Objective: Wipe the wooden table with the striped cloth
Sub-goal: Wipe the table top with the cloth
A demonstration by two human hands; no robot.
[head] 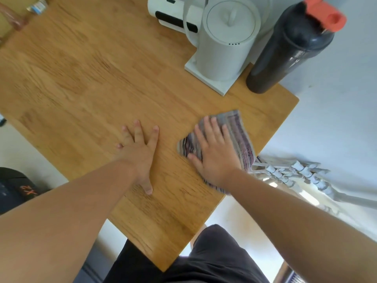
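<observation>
1. A person leans over a honey-coloured wooden table (81, 78) with both bare forearms stretched out, seen from a camera worn on the head.

2. The right hand (214, 154) presses flat on a crumpled grey cloth with purple and dark stripes (238, 135). Its fingers (206, 127) are straight and close together, and the thumb is held out to the left on the cloth's near-left edge. Nothing is gripped or pinched.

3. The striped cloth lies on the right side of the table, with its right border along the table's right-hand edge. Its long axis runs from the end under the wrist, nearest the person, to a far corner that points up the table toward the kettle and bottle. The stripes follow roughly the same line.

4. The left hand (140, 154) rests palm down on bare wood just left of the cloth, not touching it. Its fingers (156, 135) are straight and spread apart, and the thumb points back toward the person.

5. At the far right corner stand a pale grey lidded electric kettle on a square white base (226, 39) and, beside it, a tall dark bottle with an orange-red cap (289, 50). A white rounded device with a black slot (169, 13) sits behind the kettle.

6. Below the table's right edge a white folding rack (295, 174) shows against the pale floor. The person's dark shorts (214, 258) fill the bottom of the view.
</observation>
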